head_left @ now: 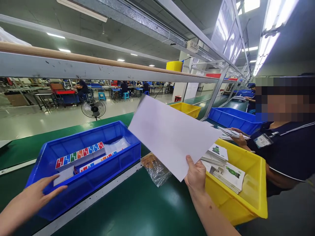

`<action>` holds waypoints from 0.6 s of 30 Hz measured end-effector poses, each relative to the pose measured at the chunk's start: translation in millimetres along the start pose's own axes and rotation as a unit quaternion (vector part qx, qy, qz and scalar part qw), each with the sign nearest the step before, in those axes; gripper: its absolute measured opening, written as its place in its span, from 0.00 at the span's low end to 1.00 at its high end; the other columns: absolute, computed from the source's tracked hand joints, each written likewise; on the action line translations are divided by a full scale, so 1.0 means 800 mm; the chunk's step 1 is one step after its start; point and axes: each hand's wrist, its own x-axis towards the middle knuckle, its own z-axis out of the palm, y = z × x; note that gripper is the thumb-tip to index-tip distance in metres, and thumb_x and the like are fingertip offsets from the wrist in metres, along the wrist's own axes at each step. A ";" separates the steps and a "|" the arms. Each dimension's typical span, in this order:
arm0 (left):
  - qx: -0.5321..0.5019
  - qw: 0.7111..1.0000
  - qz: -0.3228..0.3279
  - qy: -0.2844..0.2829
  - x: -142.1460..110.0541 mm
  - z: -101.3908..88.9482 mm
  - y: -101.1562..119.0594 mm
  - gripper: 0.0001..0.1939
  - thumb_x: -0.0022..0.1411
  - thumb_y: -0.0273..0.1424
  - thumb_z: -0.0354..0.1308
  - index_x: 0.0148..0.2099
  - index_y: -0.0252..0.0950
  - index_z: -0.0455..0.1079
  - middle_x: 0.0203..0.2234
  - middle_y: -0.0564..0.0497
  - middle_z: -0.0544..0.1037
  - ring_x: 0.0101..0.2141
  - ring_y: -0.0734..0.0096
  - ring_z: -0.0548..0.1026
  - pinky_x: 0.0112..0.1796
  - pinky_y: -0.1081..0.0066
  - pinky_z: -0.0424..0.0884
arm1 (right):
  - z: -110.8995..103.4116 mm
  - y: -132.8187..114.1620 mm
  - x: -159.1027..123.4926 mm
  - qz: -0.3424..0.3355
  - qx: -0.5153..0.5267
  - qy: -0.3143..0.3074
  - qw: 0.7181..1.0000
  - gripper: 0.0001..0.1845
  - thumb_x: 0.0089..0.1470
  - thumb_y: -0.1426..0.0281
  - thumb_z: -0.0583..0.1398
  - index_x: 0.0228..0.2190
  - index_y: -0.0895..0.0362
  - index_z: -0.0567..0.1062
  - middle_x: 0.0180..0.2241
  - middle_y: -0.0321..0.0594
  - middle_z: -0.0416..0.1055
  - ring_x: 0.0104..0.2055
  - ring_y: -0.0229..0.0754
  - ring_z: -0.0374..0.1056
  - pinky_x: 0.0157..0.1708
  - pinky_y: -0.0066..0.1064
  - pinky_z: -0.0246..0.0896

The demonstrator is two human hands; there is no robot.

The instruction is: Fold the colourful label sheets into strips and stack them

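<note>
My right hand [196, 174] is closed on the lower edge of a large blank white sheet of paper [169, 134], which tilts up in front of me. Thumb and fingers of my left hand [35, 195] are spread at the near left corner of a blue bin [130, 154]. Its fingertips lie close to a small white box [64, 175] in that bin; whether they touch it, I cannot tell. Further in sit rows of boxes with coloured ends [80, 154] and a clear plastic wrapping [119, 145].
A yellow bin [258, 196] on the right holds stacks of printed cards [228, 172]. Beside it a co-worker [290, 147] handles white papers. A clear plastic bag with brown contents [155, 167] lies on the green bench [123, 206]. A shelf rail [110, 70] crosses ahead.
</note>
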 end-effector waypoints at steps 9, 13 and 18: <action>0.119 0.988 -0.069 -0.076 -0.021 -0.029 0.081 0.26 0.57 0.51 0.39 0.31 0.37 0.68 0.26 0.48 0.77 0.28 0.62 0.74 0.26 0.72 0.61 | 0.051 0.067 0.033 -0.080 -0.196 0.046 0.976 0.22 0.46 0.60 0.56 0.37 0.65 0.73 0.39 0.51 0.74 0.43 0.49 0.67 0.46 0.41 0.58; 0.154 0.985 -0.054 -0.060 -0.023 -0.023 0.075 0.24 0.59 0.47 0.38 0.30 0.37 0.69 0.27 0.47 0.77 0.30 0.62 0.74 0.27 0.71 0.62 | 0.088 0.092 0.043 -0.066 -0.219 0.022 0.973 0.22 0.44 0.60 0.56 0.34 0.65 0.74 0.38 0.55 0.74 0.42 0.53 0.68 0.45 0.43 0.57; 0.192 0.979 -0.050 -0.041 -0.025 -0.015 0.070 0.20 0.61 0.40 0.40 0.30 0.36 0.69 0.28 0.45 0.77 0.31 0.63 0.74 0.29 0.71 0.63 | 0.123 0.122 0.040 -0.035 -0.228 -0.010 0.973 0.22 0.43 0.61 0.54 0.35 0.66 0.74 0.38 0.57 0.74 0.41 0.55 0.68 0.42 0.43 0.59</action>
